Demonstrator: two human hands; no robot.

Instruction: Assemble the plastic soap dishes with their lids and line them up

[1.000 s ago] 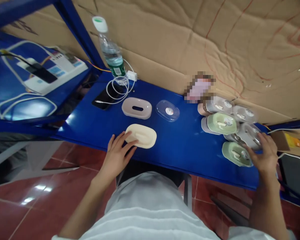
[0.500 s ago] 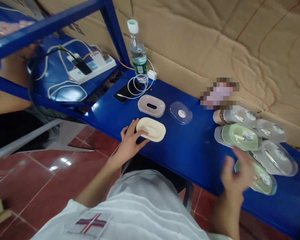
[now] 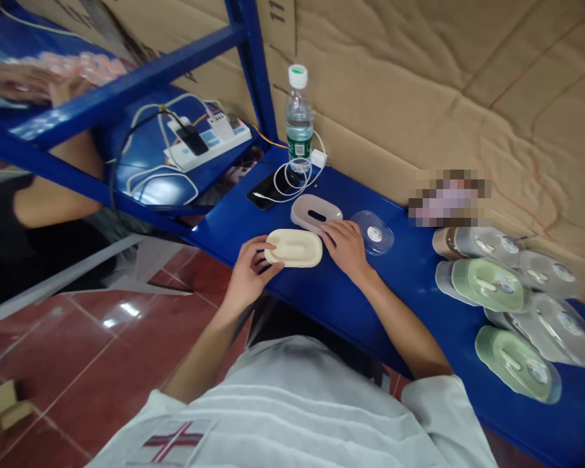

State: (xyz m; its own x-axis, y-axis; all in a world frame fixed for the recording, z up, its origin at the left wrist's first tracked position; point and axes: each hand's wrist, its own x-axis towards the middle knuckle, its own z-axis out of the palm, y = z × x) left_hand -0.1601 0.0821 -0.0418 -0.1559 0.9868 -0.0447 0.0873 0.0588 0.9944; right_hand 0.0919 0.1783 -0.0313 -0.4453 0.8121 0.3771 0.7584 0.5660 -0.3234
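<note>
My left hand grips the left end of a cream oval dish, thumb at its near edge and fingers at the far side. My right hand is at the near right edge of a pinkish-grey oval dish with a dark slot, its fingers bent over that rim; whether it grips the dish is hard to tell. Just right of this hand lies a clear oval lid with a round sticker, partly behind the fingers. The cream dish is in front of the pinkish-grey one.
On the blue table, several lidded green and grey dishes are stacked at the right. A water bottle, a phone and a white cable stand at the back. A power strip and another person's hands are at left.
My right hand has moved left from near the stacked dishes to the pinkish-grey dish. My left hand still holds the cream dish, now turned more level. The view has shifted.
</note>
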